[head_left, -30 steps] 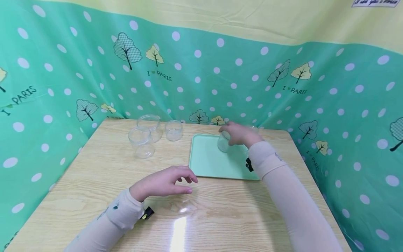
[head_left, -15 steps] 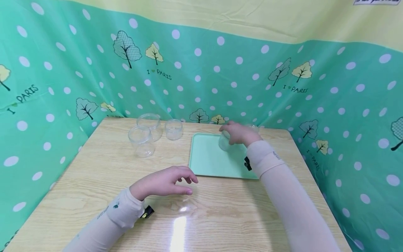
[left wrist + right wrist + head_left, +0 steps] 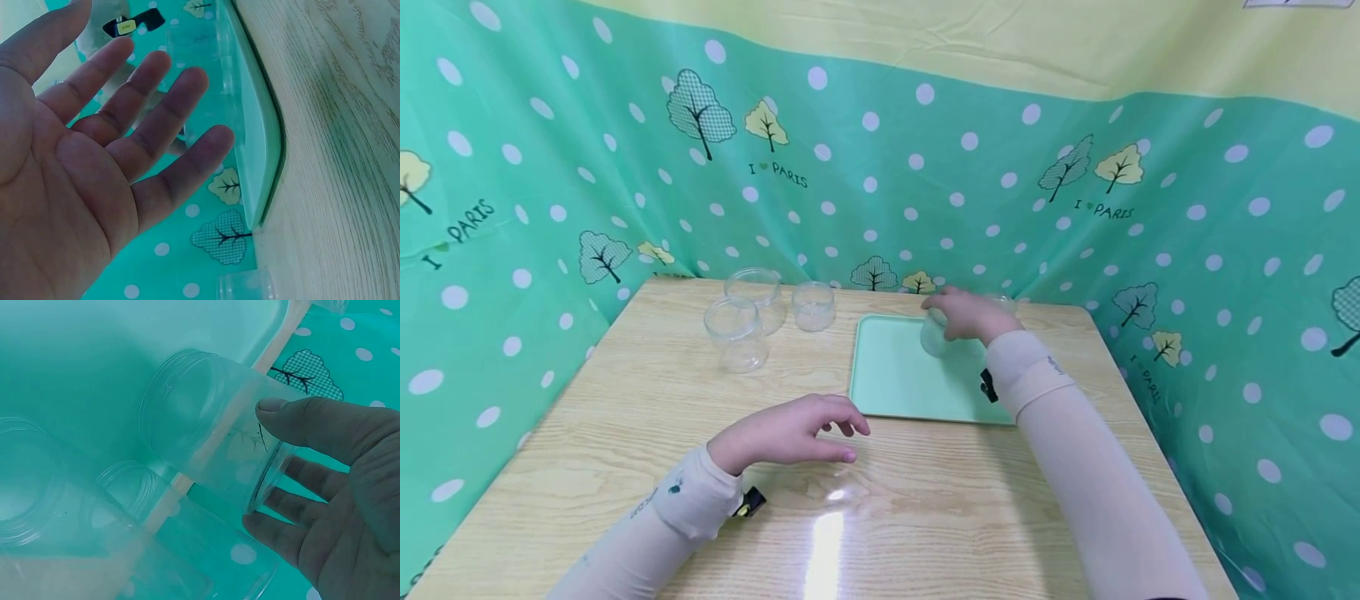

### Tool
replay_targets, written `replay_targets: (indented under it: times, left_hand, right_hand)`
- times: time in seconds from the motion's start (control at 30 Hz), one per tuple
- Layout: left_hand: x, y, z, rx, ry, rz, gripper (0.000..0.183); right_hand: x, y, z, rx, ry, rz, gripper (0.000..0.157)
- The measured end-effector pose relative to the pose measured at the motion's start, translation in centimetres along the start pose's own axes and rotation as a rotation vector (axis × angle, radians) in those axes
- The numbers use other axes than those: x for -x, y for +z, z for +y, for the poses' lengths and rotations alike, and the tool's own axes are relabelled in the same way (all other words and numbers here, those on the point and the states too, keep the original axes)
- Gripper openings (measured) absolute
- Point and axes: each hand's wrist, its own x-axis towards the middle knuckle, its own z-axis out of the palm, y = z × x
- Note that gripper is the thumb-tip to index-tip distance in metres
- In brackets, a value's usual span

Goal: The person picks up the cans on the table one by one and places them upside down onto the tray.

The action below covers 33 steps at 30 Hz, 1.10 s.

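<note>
My right hand is over the light green tray and holds a clear jar near its top. In the right wrist view, the thumb lies along the side of this jar and the fingers curl by its upper end; its ridged end rests on the tray. Two more clear jars stand beside it, a near one and a smaller-looking one. My left hand hovers in front of the tray, fingers loosely bent, holding nothing. Its palm shows in the left wrist view.
At the back left of the wooden table are several clear jars: a front one, one behind it and a shorter one. A patterned green curtain encloses the back and sides.
Both hands stay almost where they were, the right one still on the jar. The view has tilted very slightly.
</note>
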Motion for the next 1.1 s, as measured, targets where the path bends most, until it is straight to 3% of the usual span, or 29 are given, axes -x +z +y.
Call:
replay_targets:
  times: [0.63,1.1]
  left_hand:
    - [0.05,-0.04,0.15,0.001,0.002,-0.001,0.030]
    - [0.15,-0.03,0.19,-0.032,0.025,0.017,0.026]
  right_hand:
    - [-0.26,-0.05,-0.19,-0.005,0.016,-0.049,0.079]
    - [-0.42,0.01,-0.18,0.014,-0.019,-0.025,0.077]
